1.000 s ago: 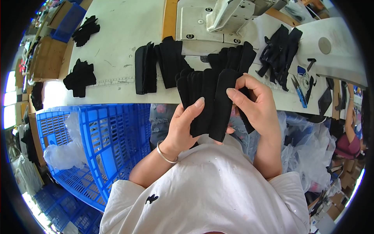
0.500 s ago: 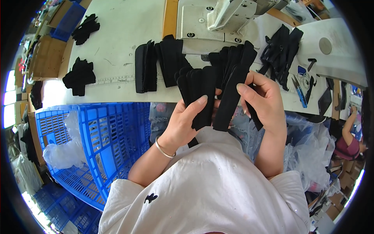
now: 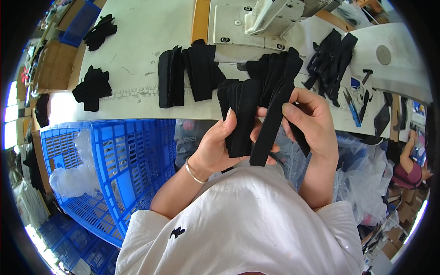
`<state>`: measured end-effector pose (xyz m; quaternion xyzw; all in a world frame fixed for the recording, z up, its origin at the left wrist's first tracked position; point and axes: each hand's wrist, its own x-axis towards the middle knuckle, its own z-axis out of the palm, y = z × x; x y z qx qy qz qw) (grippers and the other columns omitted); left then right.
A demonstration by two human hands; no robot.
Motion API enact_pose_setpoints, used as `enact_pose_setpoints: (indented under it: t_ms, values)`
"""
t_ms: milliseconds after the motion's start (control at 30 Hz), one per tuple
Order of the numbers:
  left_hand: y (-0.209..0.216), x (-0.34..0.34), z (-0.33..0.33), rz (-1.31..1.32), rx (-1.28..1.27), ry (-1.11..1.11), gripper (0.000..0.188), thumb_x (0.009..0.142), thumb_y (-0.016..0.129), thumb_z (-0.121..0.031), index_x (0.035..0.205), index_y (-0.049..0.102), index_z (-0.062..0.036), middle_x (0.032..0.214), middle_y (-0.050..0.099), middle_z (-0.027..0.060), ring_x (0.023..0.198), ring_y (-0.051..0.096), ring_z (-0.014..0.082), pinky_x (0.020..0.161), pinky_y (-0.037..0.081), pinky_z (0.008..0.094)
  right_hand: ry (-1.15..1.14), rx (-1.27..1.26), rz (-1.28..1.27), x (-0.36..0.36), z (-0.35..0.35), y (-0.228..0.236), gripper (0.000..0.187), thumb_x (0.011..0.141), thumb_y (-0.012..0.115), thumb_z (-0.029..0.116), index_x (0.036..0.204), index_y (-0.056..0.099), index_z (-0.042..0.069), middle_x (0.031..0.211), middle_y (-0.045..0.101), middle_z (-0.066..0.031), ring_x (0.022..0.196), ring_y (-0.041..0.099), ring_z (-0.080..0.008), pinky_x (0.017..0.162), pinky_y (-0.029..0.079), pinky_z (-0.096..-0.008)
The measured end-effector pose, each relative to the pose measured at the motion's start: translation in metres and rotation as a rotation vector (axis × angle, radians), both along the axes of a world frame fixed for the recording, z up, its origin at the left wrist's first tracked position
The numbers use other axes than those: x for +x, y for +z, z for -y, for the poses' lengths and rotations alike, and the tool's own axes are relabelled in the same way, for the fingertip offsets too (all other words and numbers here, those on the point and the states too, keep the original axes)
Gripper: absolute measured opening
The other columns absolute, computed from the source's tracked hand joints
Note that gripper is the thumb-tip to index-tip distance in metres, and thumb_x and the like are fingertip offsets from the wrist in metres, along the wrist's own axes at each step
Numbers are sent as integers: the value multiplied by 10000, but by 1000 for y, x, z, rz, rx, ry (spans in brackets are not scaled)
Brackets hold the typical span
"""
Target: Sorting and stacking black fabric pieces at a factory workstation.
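Note:
My left hand [image 3: 217,141] is closed around a fanned bundle of black fabric strips [image 3: 243,117], its thumb along their left side. To the right, my right hand [image 3: 309,119] pinches another black fabric strip [image 3: 269,130] between thumb and fingers; its lower end slants down to the left. A further dark strip end hangs below the right palm. Just beyond both hands, more black strips [image 3: 268,68] lie spread on the white table. Two stacks of black strips, a left stack [image 3: 170,78] and a right stack [image 3: 199,73], lie farther left.
Sewing machine parts [image 3: 270,23] stand at the table's back. Blue-handled snips [image 3: 353,112] and a black strip heap [image 3: 331,59] lie on the right. Two small black piles sit far left. A blue plastic crate [image 3: 121,174] is at my left, clear plastic bags [image 3: 366,178] at my right.
The bundle in my left hand has shifted slightly right and stands more upright, and its thumb has moved to the side. The strip in my right hand has dropped a little lower.

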<state>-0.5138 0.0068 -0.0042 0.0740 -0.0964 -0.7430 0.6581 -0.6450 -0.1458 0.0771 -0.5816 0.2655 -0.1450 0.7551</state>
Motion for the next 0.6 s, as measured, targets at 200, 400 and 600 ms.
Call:
enact_pose_setpoints:
  t_ms: [200, 400, 600]
  values:
    - [17, -5, 2, -13, 85, 52, 620, 966, 465, -495, 1350, 411, -11, 1022, 621, 146, 1027, 637, 356, 855, 541, 538, 28, -47, 20, -1, -1, -4, 137, 878, 675, 89, 809, 586, 11, 723, 567, -3, 558, 539, -63, 500, 409, -209]
    - [19, -6, 0, 221, 67, 122, 469, 937, 608, -361, 1225, 520, -1, 983, 620, 120, 804, 650, 229, 649, 548, 367, -49, -199, -39, 9, -16, -5, 131, 832, 704, 55, 816, 600, -25, 811, 547, -32, 643, 577, -94, 568, 429, -230]
    - [26, -5, 0, 422, 208, 247, 493, 890, 671, -298, 1209, 508, 41, 987, 586, 115, 835, 659, 247, 638, 571, 385, -125, -643, -104, 14, -21, -6, 165, 823, 661, 14, 988, 670, 7, 821, 556, -76, 741, 601, -170, 640, 453, -289]
